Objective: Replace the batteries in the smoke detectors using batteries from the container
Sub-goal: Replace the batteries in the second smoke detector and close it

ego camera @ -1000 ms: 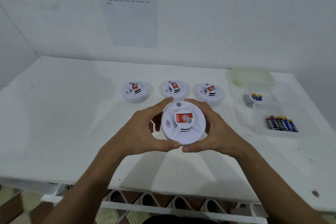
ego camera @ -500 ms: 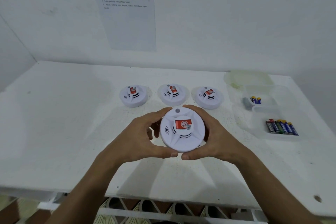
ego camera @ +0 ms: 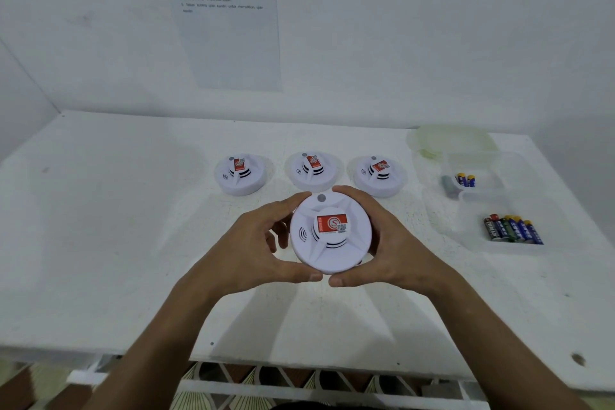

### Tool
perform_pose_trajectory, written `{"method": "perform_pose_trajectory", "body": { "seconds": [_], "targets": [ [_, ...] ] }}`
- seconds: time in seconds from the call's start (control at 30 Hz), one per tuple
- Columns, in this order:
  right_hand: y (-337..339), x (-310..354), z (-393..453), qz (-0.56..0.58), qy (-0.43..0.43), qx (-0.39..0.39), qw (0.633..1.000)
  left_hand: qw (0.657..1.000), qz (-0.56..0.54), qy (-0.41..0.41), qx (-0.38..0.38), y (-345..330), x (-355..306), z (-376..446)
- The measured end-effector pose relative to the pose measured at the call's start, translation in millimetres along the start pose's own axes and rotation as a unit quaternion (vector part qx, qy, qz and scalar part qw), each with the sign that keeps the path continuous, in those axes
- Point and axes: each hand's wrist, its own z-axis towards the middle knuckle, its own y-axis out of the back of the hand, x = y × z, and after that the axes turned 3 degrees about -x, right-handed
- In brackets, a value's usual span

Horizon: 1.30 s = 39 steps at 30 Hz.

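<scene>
Three white detectors [ego camera: 240, 174] sit in a row on the far part of the white table [ego camera: 100, 226]. Nearer, in the middle, both hands hold a fourth one, the held detector [ego camera: 330, 232]. The left hand [ego camera: 256, 250] curls round its left edge, and the right hand [ego camera: 396, 250] curls round its right edge. On the right, the far tub [ego camera: 506, 165] has two batteries [ego camera: 465, 180] in it. The near tub [ego camera: 466, 226] has a row of batteries, the row [ego camera: 512, 230]. A lid [ego camera: 449, 140] lies behind the tubs.
</scene>
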Motion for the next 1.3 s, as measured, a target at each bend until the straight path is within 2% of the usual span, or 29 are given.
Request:
{"method": "perform_pose_trajectory", "body": {
  "seconds": [1.3],
  "targets": [
    [-10.6, -9.2, 18.7, 0.033, 0.001, -0.002, 0.999, 0.999, 0.026, 0.011, -0.020, 10.9, 14.4, 5.3]
  ]
}}
